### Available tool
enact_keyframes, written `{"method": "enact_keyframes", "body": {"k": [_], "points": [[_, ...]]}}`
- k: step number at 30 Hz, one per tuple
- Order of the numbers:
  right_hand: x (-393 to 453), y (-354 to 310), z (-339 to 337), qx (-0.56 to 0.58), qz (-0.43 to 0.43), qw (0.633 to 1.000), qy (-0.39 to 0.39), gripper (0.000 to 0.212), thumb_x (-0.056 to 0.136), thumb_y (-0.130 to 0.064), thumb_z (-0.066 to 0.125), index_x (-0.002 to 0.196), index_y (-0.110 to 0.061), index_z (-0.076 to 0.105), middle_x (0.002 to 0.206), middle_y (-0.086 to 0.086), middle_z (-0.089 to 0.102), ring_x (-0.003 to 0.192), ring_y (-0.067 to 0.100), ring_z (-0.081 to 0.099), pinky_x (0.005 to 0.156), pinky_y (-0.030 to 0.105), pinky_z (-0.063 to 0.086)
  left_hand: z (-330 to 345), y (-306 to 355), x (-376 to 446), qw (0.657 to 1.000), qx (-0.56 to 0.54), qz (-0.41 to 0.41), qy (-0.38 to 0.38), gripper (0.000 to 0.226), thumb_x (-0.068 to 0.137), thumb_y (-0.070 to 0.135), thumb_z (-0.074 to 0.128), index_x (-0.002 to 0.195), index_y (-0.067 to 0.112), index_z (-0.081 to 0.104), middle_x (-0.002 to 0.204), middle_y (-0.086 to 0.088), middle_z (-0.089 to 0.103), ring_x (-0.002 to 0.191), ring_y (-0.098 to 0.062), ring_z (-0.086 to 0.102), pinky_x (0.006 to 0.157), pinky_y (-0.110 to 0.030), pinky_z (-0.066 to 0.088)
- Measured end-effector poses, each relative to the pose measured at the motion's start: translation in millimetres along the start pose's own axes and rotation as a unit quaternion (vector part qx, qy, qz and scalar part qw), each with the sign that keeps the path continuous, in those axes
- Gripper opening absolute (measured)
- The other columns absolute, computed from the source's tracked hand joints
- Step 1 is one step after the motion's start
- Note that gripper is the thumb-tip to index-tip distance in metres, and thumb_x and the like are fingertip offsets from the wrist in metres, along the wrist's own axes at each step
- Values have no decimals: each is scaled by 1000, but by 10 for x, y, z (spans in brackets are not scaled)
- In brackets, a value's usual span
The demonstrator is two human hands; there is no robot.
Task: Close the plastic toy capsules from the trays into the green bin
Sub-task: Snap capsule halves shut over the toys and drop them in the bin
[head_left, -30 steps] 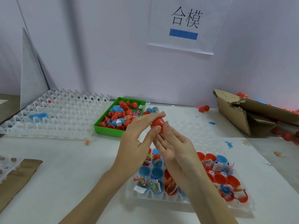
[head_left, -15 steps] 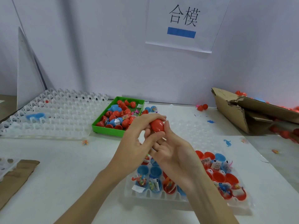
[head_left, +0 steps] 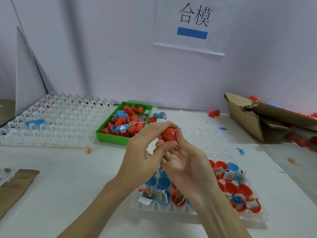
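Left hand [head_left: 142, 157] and right hand [head_left: 187, 162] fingers curled around smooth red egg-shaped capsule [head_left: 169, 134], above translucent dimpled tray [head_left: 171, 207], green rectangular bin [head_left: 111, 137] on white table [head_left: 68, 177], pale wall behind

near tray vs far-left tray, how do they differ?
The near tray holds red and blue capsule halves with toys and paper slips in its cups; the far-left tray is almost bare, with one blue piece on it. The near tray lies partly behind the forearms; the far-left tray lies beside the green bin, in full view. Both are clear plastic with rows of cups.
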State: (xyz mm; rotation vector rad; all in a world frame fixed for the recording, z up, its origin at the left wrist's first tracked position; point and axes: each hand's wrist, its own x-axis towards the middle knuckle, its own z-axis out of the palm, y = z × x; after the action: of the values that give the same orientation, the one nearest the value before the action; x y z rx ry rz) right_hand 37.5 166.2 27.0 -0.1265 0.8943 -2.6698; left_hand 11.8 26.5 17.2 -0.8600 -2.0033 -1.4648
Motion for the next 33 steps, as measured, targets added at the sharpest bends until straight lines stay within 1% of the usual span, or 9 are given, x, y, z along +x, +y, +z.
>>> {"method": "enact_keyframes", "body": {"k": [3, 6, 8, 11, 15, 19, 21, 26, 33], "points": [[-1, -39, 12, -23, 11, 999, -20, 45, 94, -25, 71, 130, 1, 66, 110, 10, 67, 101, 17, 66, 98, 31, 54, -13, 12, -9, 999, -33, -25, -31, 34, 100, 24, 65, 134, 19, 64, 131, 7, 66, 133, -21, 56, 109, -21, 42], [3, -57, 16, -39, 37, 998, -29, 41, 101, -13, 60, 139, 4, 57, 115, 14, 64, 109, 22, 62, 107, 36, 44, -19, 34, -35, 998, -47, -13, -40, 41, 100, 28, 65, 139, 18, 59, 139, 7, 59, 136, -24, 54, 112, -23, 41], [3, -62, -14, -34, 47, 998, -28, 39, 103, -13, 58, 138, 4, 58, 117, 15, 63, 110, 23, 63, 108, 36, 44, -22, 22, -35, 999, -29, -11, -40, 47, 97, 28, 70, 141, 19, 57, 140, 9, 58, 137, -21, 52, 111, -20, 40], [13, -67, -64, -35, 47, 998, -31, 41, 98, -18, 66, 133, 3, 64, 120, 15, 65, 105, 20, 66, 112, 37, 44, -53, -25, -26, 999, -3, -17, -45, 48, 96, 32, 70, 141, 20, 56, 139, 11, 59, 136, -17, 53, 107, -15, 39], [34, -52, -86, -40, 40, 998, -37, 40, 95, -22, 71, 128, 2, 68, 125, 16, 65, 105, 18, 67, 115, 38, 45, -106, -84, -19, 998, 51, 19, -40, 44, 99, 41, 64, 138, 22, 60, 131, 13, 64, 125, -16, 61, 101, -22, 48], [41, -54, -107, -76, 38, 995, -52, 36, 92, -28, 76, 120, -5, 75, 109, 8, 73, 106, 14, 70, 103, 31, 53, -154, -110, -22, 988, 133, 77, -20, 46, 102, 44, 61, 139, 18, 63, 124, 8, 68, 115, -11, 65, 97, -26, 54], [44, -60, -115, -83, 40, 994, -60, 36, 93, -30, 76, 119, -6, 75, 108, 7, 74, 107, 14, 70, 102, 29, 53, -163, -106, -18, 985, 143, 92, -17, 46, 102, 43, 62, 137, 14, 65, 122, 6, 70, 113, -11, 67, 96, -26, 55], [44, -97, -122, -107, 23, 992, -63, 37, 99, -32, 69, 124, -5, 73, 127, 16, 68, 110, 15, 68, 101, 28, 52, -110, -24, -20, 999, 37, -9, -14, 42, 92, 41, 71, 129, 22, 66, 116, 15, 68, 105, -16, 66, 90, -16, 51], [27, -139, -106, -125, 21, 990, -61, 41, 96, -32, 73, 125, -3, 71, 122, 14, 70, 109, 16, 68, 101, 29, 53, -109, 11, -9, 999, 3, -48, -24, 41, 88, 36, 78, 125, 23, 68, 110, 14, 69, 103, -20, 68, 91, -20, 54]]}}
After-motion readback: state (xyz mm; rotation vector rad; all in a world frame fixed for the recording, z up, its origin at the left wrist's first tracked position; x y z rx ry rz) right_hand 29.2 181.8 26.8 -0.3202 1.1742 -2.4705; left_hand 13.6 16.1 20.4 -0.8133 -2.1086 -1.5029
